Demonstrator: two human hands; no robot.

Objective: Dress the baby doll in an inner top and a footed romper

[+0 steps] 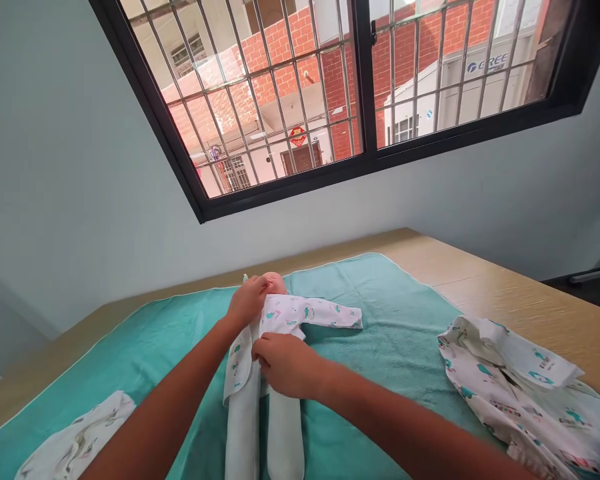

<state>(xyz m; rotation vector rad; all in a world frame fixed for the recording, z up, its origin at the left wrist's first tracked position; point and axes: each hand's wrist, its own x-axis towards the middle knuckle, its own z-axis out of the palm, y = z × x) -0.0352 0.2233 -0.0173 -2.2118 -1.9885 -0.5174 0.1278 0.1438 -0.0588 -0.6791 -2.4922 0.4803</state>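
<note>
A baby doll lies on its back, with its head (275,283) toward the wall and its pale legs (286,433) toward me. It wears a white printed baby shirt (283,313); one sleeve stretches out to the right, and a front panel hangs at the left side. Beside the doll's face and neck is my left hand (250,299), its fingers pinched at the shirt's collar edge, partly hidden. Lower down, over the doll's belly, my right hand (289,363) is closed, thumb and fingers together on the shirt's front edge.
A green towel (360,287) covers much of the wooden table (485,280). Printed baby clothes (520,393) lie in a heap at the right, and a folded white printed cloth (85,437) lies at the lower left. Behind stands a wall with a barred window (280,187).
</note>
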